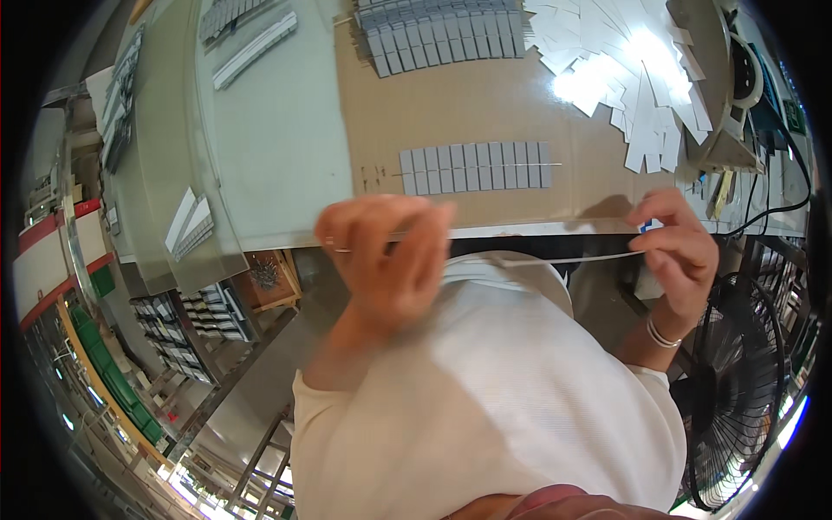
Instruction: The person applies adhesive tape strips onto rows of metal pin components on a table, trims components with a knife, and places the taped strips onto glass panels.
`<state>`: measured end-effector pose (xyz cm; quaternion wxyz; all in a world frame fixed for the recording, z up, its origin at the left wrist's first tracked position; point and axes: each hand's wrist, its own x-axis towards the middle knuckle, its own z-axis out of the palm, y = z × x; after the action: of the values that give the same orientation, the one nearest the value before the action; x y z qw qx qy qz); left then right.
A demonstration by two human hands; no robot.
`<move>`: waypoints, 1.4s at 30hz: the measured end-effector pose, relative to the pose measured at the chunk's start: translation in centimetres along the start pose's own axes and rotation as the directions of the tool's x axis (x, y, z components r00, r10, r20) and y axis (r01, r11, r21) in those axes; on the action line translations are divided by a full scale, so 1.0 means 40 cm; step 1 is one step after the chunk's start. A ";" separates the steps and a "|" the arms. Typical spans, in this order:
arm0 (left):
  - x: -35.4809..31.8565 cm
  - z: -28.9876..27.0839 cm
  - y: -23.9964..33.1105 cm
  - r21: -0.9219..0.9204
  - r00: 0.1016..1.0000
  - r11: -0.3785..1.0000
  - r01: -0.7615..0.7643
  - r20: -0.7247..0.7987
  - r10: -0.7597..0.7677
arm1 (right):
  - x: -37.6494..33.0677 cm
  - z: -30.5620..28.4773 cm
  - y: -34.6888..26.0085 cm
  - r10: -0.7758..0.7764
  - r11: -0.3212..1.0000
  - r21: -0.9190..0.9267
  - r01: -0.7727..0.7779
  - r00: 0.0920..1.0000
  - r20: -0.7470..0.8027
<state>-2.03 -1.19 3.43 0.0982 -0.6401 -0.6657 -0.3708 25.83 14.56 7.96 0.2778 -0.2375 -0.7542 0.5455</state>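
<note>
Shirt (485, 381) cropped below, right hand (680, 251) pinches strand (594, 258); blurred left hand's (386, 260) grip is unclear.

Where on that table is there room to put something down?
Bare: the brown board between the grey stack and grey row, and the pale tabletop left of the board, below the strip bundle. Crowded: upper right, under white cards.

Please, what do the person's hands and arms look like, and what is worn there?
The left hand, blurred, shows a thin, pale ring; the right hand has a silvery bracelet at its wrist. Neither wears a glove. The sleeves are short and whitish.
</note>
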 end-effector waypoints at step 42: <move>-0.043 0.016 -0.088 0.198 0.999 0.980 -0.034 0.027 0.030 | 0.128 0.158 0.034 0.395 0.911 0.189 -0.365 0.905 -0.155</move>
<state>-4.77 -1.81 0.64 0.1596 -0.6421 -0.6901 -0.2935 17.85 13.98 5.88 0.2542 -0.4090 -0.6182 0.6212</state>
